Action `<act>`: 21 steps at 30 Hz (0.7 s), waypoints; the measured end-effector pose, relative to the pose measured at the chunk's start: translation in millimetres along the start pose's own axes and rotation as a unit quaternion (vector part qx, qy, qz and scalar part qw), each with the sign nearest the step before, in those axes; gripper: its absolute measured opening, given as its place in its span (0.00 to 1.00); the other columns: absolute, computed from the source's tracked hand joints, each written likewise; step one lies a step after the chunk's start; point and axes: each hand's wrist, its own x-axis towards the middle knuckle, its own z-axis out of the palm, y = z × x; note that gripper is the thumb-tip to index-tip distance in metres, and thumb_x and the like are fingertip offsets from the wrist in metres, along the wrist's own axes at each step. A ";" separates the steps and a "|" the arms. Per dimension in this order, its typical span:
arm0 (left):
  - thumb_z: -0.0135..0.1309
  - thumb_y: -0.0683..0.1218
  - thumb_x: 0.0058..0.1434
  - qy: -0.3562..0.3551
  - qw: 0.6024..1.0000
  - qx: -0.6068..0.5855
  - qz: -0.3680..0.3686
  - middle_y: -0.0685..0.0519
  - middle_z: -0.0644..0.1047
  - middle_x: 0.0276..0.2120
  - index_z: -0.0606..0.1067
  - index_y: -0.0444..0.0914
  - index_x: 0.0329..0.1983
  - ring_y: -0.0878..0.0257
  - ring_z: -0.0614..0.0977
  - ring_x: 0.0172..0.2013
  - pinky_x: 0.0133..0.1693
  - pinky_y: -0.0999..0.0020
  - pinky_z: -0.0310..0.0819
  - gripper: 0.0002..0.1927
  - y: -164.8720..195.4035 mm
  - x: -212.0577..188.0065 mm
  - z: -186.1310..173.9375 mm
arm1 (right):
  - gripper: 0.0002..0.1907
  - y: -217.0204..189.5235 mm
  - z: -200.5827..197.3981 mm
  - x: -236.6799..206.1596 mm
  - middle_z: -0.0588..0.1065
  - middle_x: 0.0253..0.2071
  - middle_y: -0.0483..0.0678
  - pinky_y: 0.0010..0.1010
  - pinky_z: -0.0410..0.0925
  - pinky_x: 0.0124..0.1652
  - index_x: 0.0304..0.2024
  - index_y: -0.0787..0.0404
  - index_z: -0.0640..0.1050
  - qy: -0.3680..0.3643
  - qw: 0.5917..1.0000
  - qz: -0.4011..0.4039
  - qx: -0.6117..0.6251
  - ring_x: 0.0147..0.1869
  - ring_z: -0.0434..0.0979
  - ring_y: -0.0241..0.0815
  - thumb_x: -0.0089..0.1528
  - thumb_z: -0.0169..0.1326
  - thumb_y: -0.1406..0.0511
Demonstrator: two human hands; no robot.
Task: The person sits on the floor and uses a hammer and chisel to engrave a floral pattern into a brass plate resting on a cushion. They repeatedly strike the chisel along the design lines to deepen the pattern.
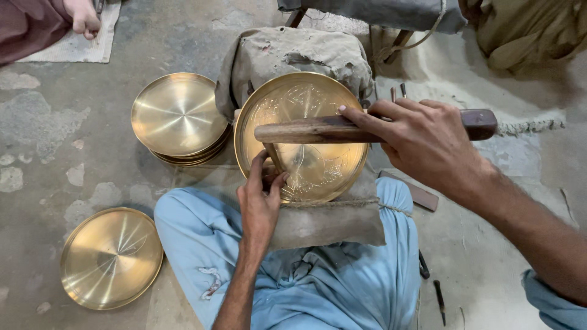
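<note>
A brass plate [318,110] with an engraved pattern leans tilted on a cloth-covered block [287,52], its lower edge resting on a padded roll [330,223] across my lap. My right hand [428,143] grips a long wooden mallet [306,130] held level across the plate's face. My left hand [262,195] pinches a thin metal chisel [273,156] upright against the plate's lower left part, just under the mallet's head.
A stack of plain brass plates [178,116] sits left of the block. A single brass plate [111,256] lies on the concrete floor at lower left. Small metal tools [439,299] lie at right. Another person's foot [82,17] rests on a mat at top left.
</note>
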 end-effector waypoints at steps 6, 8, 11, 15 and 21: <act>0.59 0.39 0.63 -0.020 1.000 0.017 -0.017 0.44 0.85 0.42 0.69 0.38 0.65 0.56 0.89 0.40 0.39 0.60 0.87 0.27 -0.2 1.4 1.9 | 0.32 -0.6 -8.8 -0.7 0.80 0.43 0.43 0.34 0.76 0.32 0.69 0.43 0.72 0.035 0.995 0.026 0.085 0.35 0.80 0.39 0.62 0.58 0.66; 0.60 0.39 0.62 -0.020 1.000 0.016 -0.017 0.44 0.85 0.40 0.69 0.38 0.65 0.57 0.89 0.39 0.39 0.61 0.87 0.27 2.2 0.7 1.2 | 0.36 -0.8 -12.1 -0.7 0.80 0.43 0.44 0.33 0.75 0.29 0.72 0.46 0.70 -0.021 0.992 0.058 0.113 0.34 0.80 0.40 0.59 0.59 0.65; 0.60 0.38 0.61 -0.018 1.000 0.010 0.005 0.44 0.85 0.38 0.69 0.37 0.65 0.58 0.89 0.38 0.37 0.63 0.85 0.27 7.3 0.1 0.3 | 0.35 -0.5 -12.6 -1.4 0.80 0.44 0.42 0.32 0.75 0.30 0.70 0.42 0.71 0.003 1.000 0.012 0.027 0.35 0.81 0.38 0.60 0.59 0.66; 0.61 0.37 0.60 -0.024 0.999 0.017 -0.024 0.44 0.85 0.36 0.71 0.37 0.63 0.59 0.89 0.36 0.37 0.65 0.83 0.27 11.5 2.3 -1.1 | 0.38 -0.1 -3.9 -5.9 0.79 0.45 0.44 0.31 0.75 0.31 0.76 0.45 0.66 -0.110 0.980 0.115 0.116 0.34 0.80 0.40 0.63 0.59 0.62; 0.59 0.35 0.61 -0.061 0.998 -0.008 0.012 0.45 0.86 0.38 0.71 0.36 0.63 0.60 0.89 0.39 0.39 0.64 0.83 0.26 10.7 8.5 -4.9 | 0.33 1.1 11.1 -20.0 0.80 0.50 0.43 0.33 0.77 0.33 0.69 0.43 0.71 0.019 0.991 0.052 0.121 0.39 0.82 0.40 0.60 0.59 0.66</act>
